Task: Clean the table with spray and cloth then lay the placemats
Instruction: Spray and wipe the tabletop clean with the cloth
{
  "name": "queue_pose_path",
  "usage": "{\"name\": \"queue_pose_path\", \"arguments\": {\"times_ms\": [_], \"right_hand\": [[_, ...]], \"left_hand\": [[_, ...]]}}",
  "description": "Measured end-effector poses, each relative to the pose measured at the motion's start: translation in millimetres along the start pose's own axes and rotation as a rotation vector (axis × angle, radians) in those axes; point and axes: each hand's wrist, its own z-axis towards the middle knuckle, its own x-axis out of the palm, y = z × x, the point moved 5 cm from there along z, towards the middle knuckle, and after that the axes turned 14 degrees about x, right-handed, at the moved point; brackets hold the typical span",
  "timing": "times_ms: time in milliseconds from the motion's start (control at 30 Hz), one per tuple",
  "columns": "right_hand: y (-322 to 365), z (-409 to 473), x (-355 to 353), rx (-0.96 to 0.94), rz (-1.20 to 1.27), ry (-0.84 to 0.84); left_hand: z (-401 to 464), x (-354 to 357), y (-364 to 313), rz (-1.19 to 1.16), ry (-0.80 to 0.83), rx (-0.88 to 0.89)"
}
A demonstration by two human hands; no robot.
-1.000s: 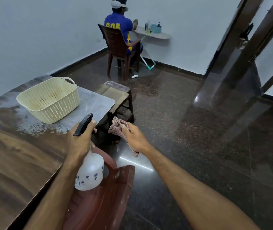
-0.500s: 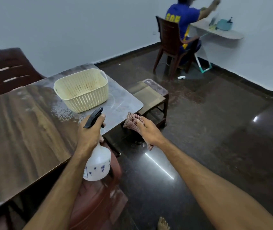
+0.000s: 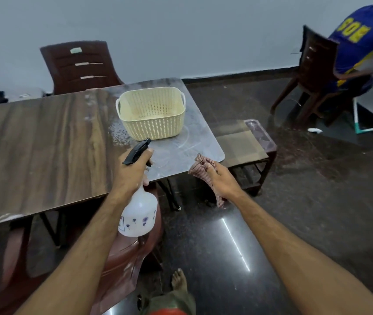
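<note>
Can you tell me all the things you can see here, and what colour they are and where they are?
table: 1, brown wood, left
basket: 1, cream, on table's far right end
spray bottle: 1, white with black nozzle, in left hand
cloth: 1, checked pink, in right hand
chairs: 3, dark brown, behind table, under its near edge, far right
stool: 1, brown, right of table
seated person: 1, blue shirt, far right
left hand: gripping bottle
right hand: holding cloth

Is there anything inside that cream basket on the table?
The cream basket looks empty: its perforated floor and far walls show bare. The strip of floor just behind its near wall is hidden, so something small and flat there cannot be ruled out.
</note>
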Motion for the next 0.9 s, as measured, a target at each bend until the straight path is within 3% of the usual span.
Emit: {"name": "queue_pose_path", "arguments": {"times_ms": [433, 633, 900], "right_hand": [[80.3, 127.2, 0.4, -0.013, -0.074, 0.103], [153.4, 194.0, 3.2, -0.088, -0.028, 0.12], [235.4, 297.5, 28.7, -0.201, -0.221, 0.17]], "left_hand": [[123.8, 8.9, 17.2, -0.039, -0.171, -0.044], [192.9, -4.3, 1.2, 0.025, -0.248, 0.089], [291.6, -11.6, -8.0, 0.083, -0.339, 0.203]]}}
